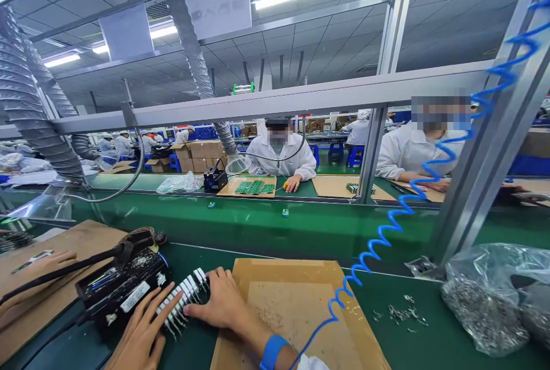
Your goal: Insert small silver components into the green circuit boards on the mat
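Note:
My left hand point(144, 330) and my right hand point(223, 301) both close on a black holder carrying a row of small white parts point(183, 295), one hand at each end. The holder lies on the green bench beside a black soldering station point(122, 287) with a cable running off to the left. My right wrist wears a blue strap point(272, 351) joined to a blue coiled cord point(387, 227). Right of my hands lies a brown cardboard sheet point(301, 313).
A clear bag of small metal parts point(490, 295) sits at the right, with loose bits point(401, 314) on the bench beside it. A green conveyor belt point(258, 227) runs across the middle. Behind it, co-workers in white coats sit at green circuit boards point(254, 187). A neighbour's hand point(43, 264) rests on cardboard at left.

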The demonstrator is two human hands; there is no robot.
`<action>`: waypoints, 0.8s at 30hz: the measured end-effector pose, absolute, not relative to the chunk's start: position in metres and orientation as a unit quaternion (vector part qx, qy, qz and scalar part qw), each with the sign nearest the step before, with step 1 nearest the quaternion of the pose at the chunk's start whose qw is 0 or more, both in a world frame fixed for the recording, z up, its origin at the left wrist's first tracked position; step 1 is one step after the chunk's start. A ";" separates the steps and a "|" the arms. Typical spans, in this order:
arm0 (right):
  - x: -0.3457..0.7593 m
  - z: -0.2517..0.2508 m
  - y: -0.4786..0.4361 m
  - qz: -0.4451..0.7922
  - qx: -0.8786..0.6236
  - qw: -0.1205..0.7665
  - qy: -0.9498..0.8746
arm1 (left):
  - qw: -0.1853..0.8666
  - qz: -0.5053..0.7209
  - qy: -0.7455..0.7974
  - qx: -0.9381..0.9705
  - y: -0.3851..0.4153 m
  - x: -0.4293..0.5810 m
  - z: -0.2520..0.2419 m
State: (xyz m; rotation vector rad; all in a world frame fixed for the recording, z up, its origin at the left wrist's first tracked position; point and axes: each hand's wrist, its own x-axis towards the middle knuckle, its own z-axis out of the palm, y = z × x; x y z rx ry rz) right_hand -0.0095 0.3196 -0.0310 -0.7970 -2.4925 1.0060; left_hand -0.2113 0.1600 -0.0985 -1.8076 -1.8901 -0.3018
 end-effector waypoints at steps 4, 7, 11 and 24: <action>-0.011 -0.035 0.321 0.353 -0.280 0.173 -0.876 | 0.252 -0.102 -0.696 -0.665 0.161 -0.213 -0.100; -0.013 -0.037 0.321 0.364 -0.280 0.178 -0.870 | 0.264 -0.105 -0.690 -0.665 0.162 -0.214 -0.101; -0.010 -0.031 0.319 0.401 -0.282 0.183 -0.852 | 0.287 -0.104 -0.678 -0.668 0.165 -0.214 -0.100; 0.101 0.018 0.355 0.286 -0.360 0.099 -0.882 | 0.259 -0.157 -0.709 -0.637 0.164 -0.189 -0.095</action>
